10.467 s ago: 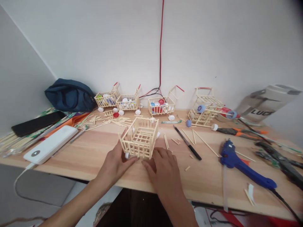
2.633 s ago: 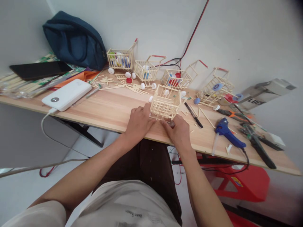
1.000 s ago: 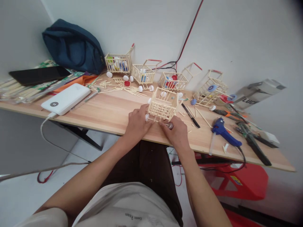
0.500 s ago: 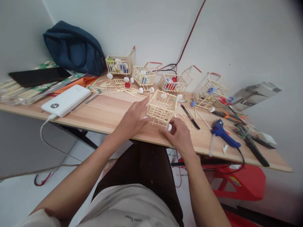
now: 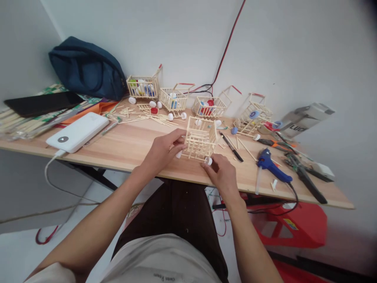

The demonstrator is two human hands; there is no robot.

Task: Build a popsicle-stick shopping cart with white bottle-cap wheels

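A miniature shopping cart (image 5: 200, 143) made of thin wooden sticks stands near the table's front edge, between my hands. My left hand (image 5: 163, 152) pinches its left side with thumb and forefinger. At its lower right corner, my right hand (image 5: 223, 171) has thumb and fingers closed around a white bottle-cap wheel (image 5: 208, 160). Another white wheel (image 5: 178, 155) shows under the left fingers. The cart's basket is open at the top and has no handle that I can see.
Several finished stick carts (image 5: 173, 99) line the wall, some holding bottle caps. Loose sticks (image 5: 153, 116) lie before them. To the right are a black pen (image 5: 231, 147), a blue glue gun (image 5: 272, 166) and cutters (image 5: 306, 177). A white power bank (image 5: 78, 131) sits left.
The cart has tipped slightly, so its open top and inside face show differently. My left fingers have closed into a pinch on its side. The whole view has shifted a little.
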